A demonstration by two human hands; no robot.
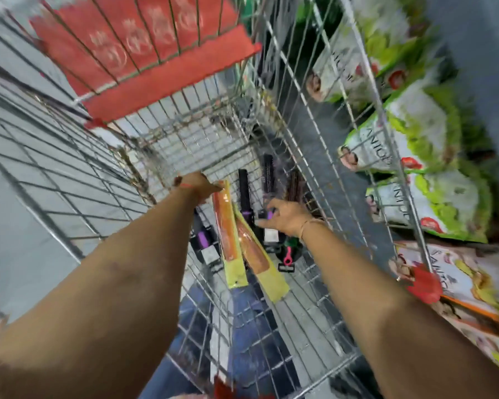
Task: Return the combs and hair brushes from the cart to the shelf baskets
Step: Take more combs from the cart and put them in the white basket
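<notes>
Head view: inside the cart (314, 116), the left hand (198, 184) pinches an orange comb pack (225, 223) while the right hand (285, 216), fingers spread and empty, touches a black brush (267, 226).

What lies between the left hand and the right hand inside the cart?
In the head view, two yellow-packaged combs and a black brush lie between the left hand and the right hand.
</notes>
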